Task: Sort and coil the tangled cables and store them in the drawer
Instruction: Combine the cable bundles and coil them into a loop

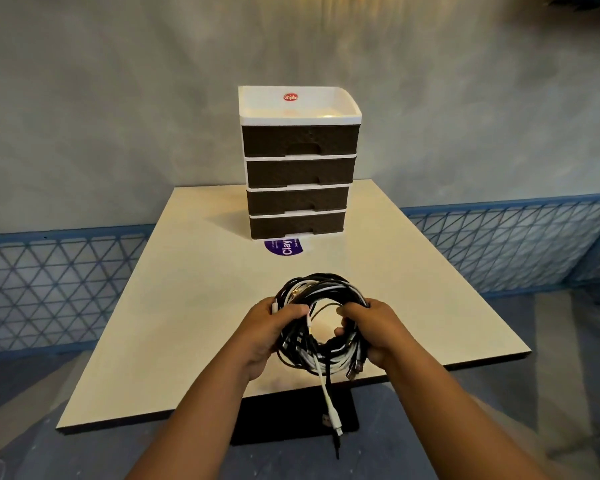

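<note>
The person holds one bundle of cables (321, 320), black and white mixed, above the near edge of the surface (174, 306). The left hand (269, 336) grips one side of the loop, the right hand (373, 332) curls round the other. A few plug ends dangle below. To sort well, they should probably set the bundle down and free one loose end at a time. One drawer unit (298, 168) stands behind, its four drawers closed.

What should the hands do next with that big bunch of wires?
Probably set the cable bundle down on the table and pull out one loose white end. Both the left hand and the right hand grip it, still mixed, and all drawers look closed.
</note>
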